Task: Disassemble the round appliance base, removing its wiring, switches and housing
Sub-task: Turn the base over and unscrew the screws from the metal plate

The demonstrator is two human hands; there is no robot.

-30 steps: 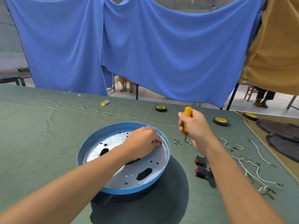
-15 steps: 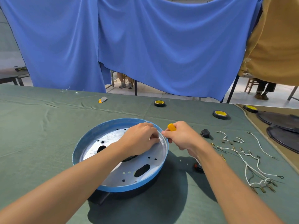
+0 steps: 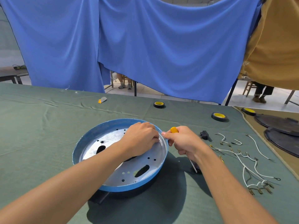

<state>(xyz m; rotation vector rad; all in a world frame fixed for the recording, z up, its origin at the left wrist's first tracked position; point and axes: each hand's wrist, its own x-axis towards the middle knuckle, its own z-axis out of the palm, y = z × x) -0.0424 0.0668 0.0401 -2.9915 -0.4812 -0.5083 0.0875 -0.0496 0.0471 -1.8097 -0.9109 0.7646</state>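
On green cloth [image 3: 48, 143], blue-rimmed round base [image 3: 90, 134] shows perforated silver plate [image 3: 110, 138].

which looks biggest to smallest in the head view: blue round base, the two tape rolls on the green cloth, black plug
1. blue round base
2. nearer tape roll and farther tape roll: about alike; nearness may explain the slight difference, so tied
3. black plug

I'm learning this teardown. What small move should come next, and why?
Probably swing the screwdriver round so its tip meets the rim of the base. The right hand grips it with the shaft pointing down and away from the base, while the left hand rests on the rim right beside it.
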